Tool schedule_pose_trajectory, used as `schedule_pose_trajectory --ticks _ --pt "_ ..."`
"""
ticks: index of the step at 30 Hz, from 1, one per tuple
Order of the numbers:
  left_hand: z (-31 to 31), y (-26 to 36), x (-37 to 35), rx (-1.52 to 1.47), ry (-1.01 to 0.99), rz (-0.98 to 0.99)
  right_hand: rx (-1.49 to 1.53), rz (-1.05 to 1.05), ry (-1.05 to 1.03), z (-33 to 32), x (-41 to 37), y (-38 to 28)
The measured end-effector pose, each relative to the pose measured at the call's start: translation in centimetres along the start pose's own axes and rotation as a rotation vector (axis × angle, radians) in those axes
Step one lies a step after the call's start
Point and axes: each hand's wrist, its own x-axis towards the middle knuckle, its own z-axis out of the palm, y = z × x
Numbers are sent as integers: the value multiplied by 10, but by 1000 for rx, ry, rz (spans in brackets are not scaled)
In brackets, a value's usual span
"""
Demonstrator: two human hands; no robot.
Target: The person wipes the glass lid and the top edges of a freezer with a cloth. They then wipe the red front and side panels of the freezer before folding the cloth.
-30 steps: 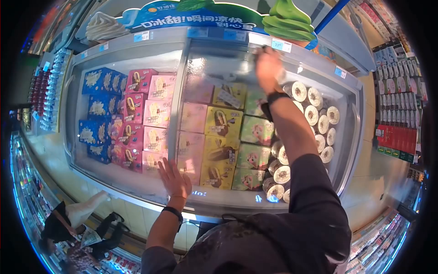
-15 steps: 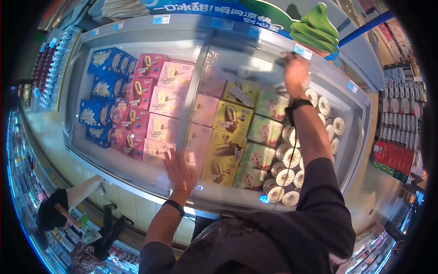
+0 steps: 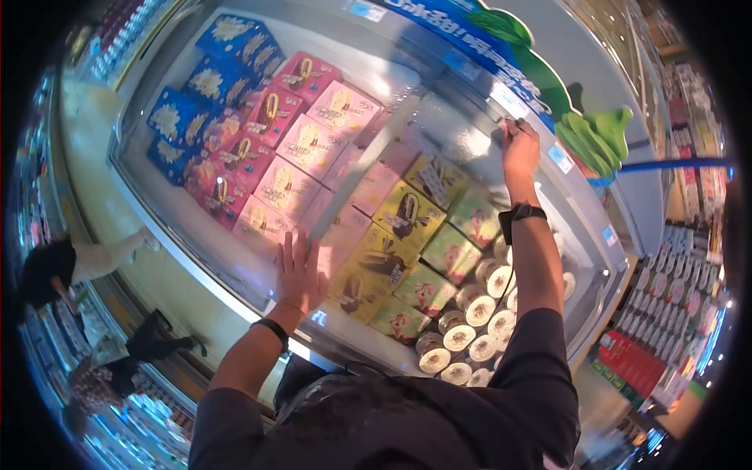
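We see left hand (image 3: 298,270) spread flat, released, on near part of glass lid (image 3: 454,141) of freezer (image 3: 180,243). Right hand (image 3: 521,149) clenched at lid's far edge; what it grips, we cannot tell. Yellow boxes (image 3: 407,211), tubs (image 3: 470,309) beneath glass.

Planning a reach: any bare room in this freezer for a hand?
Only pale strips: between blue boxes and near rim, and behind pink boxes at the far wall. Boxes and tubs fill the rest; left hand lies on the glass lid.

Yellow boxes (image 3: 407,211) numbered four; green boxes (image 3: 450,251) four; round tubs (image 3: 478,307) at least ten, some hidden.
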Motion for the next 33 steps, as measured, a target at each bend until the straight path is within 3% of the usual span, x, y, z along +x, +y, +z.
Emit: schedule_pose_trajectory --ticks 3,5,6,9,10,13,15,17,21,23,33 --pt "-4 2 0 -35 -31 -13 -17 16 20 27 7 -23" --pt "-2 2 1 -39 12 -14 -37 -12 -135 29 31 -59" --pt "-5 1 1 -46 21 -9 93 -82 -78 38 41 -75" --pt "-4 0 -2 -56 48 -10 115 -217 1 57 61 -112" --pt "-3 -1 1 -59 74 3 62 -179 -86 44 62 -117" --pt "-4 -2 1 -56 71 8 111 -48 -226 31 59 -86" --pt "-5 0 0 -95 34 -14 64 -89 -146 26 41 -45" --pt "-4 -1 -1 -73 38 -16 -70 57 -243 19 30 -18" --pt "-2 -3 -1 -89 42 -24 -84 -38 -288 18 46 -26" --pt "1 -1 -4 -80 57 -23 -155 33 -305 19 53 -37" --pt "-5 -1 1 -58 60 -16 6 -50 -264 10 38 -33"
